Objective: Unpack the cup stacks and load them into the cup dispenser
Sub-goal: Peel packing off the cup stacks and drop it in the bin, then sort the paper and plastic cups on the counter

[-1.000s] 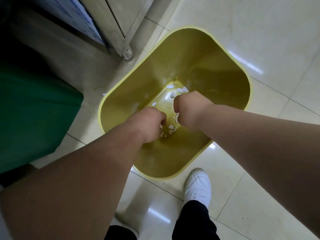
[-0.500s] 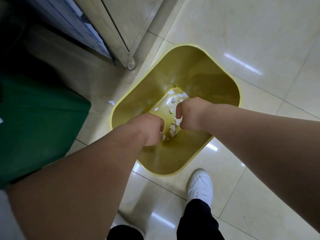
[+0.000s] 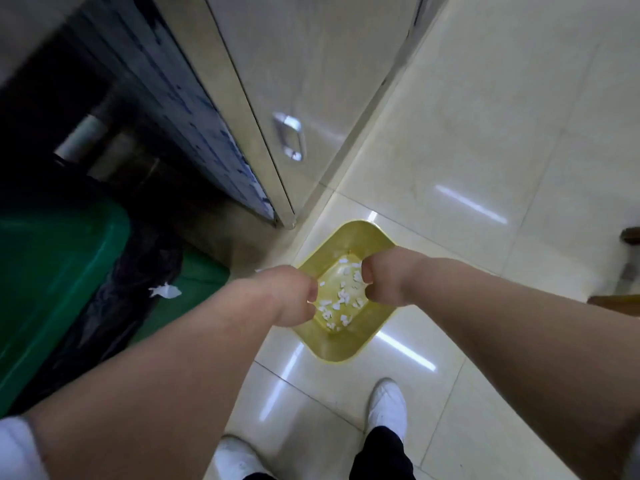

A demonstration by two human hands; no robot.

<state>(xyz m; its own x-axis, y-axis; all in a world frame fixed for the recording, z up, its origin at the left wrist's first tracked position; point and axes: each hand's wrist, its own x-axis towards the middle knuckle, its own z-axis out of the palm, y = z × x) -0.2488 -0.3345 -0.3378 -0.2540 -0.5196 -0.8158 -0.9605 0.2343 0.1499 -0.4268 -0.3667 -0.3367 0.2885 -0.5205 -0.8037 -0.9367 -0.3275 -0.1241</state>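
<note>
Two fists [image 3: 289,294] [image 3: 382,278] (both closed) over yellow bin [image 3: 346,348].

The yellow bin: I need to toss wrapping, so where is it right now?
In the head view the yellow bin stands on the tiled floor just below both hands, left hand and right hand, right of the green bin, ahead of the white shoe.

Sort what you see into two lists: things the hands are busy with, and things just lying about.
In use:
left hand
right hand
yellow bin
white scraps inside it

Lying about:
green bin
black bag
cabinet door
floor scrap
</note>
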